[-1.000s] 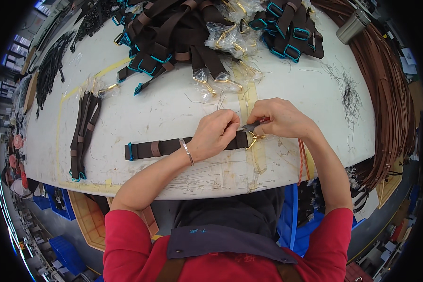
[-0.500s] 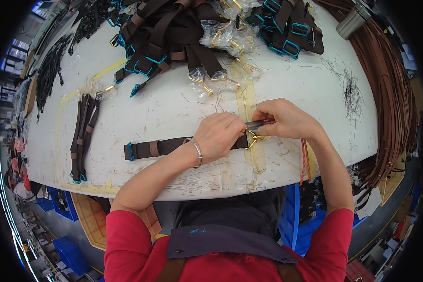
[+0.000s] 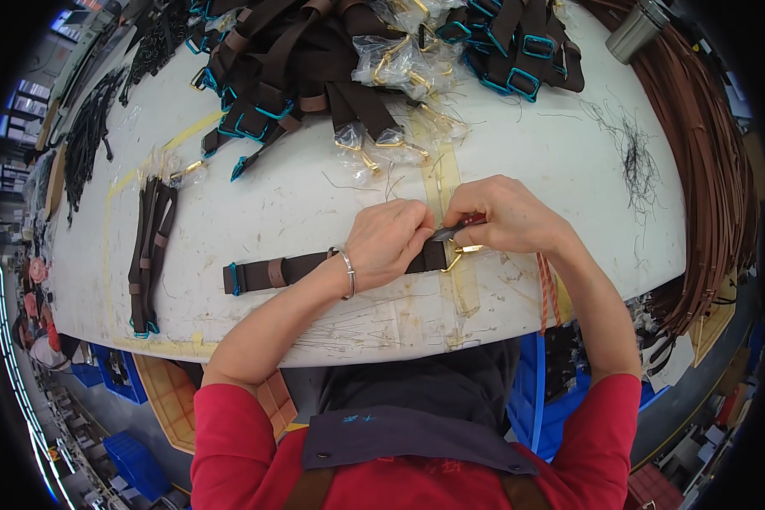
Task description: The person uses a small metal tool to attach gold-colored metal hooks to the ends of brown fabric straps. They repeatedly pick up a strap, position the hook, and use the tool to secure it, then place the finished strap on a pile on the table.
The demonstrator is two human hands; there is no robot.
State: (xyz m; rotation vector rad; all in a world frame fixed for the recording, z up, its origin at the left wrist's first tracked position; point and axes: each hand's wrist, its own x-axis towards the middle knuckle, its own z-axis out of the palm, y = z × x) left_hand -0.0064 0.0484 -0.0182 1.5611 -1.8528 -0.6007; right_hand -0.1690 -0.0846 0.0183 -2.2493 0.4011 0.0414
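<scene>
Seen from above: a white, rounded worktable (image 3: pixel 314 195) marked with strips of yellow tape. Lying flat across its near part, a dark brown webbing strap (image 3: pixel 289 270) with a blue plastic end fitting at its left end and a gold metal clasp (image 3: pixel 461 252) at its right end. Pressed down on the right part of that strap, the left hand (image 3: pixel 391 242), fingers curled over the webbing and gripping it, a thin silver bangle (image 3: pixel 347 270) around the wrist. Just to the right, touching the clasp end, the right hand (image 3: pixel 506 217), closed around a small dark tool with a reddish handle (image 3: pixel 455 228), its tip pointing left toward the strap's end beside the clasp. Hard to tell exactly what kind of tool.

Farther back on the table, a large heap of dark brown straps with blue buckles (image 3: pixel 314 68), mixed with clear plastic bags of gold fittings (image 3: pixel 395 59). At the left, two finished brown straps (image 3: pixel 149 246) laid side by side. At the right rim, a thick bundle of brown cord (image 3: pixel 705 170) hanging over the edge, and a scatter of dark thread clippings (image 3: pixel 633 153). In the foreground, red sleeves and a dark apron.
</scene>
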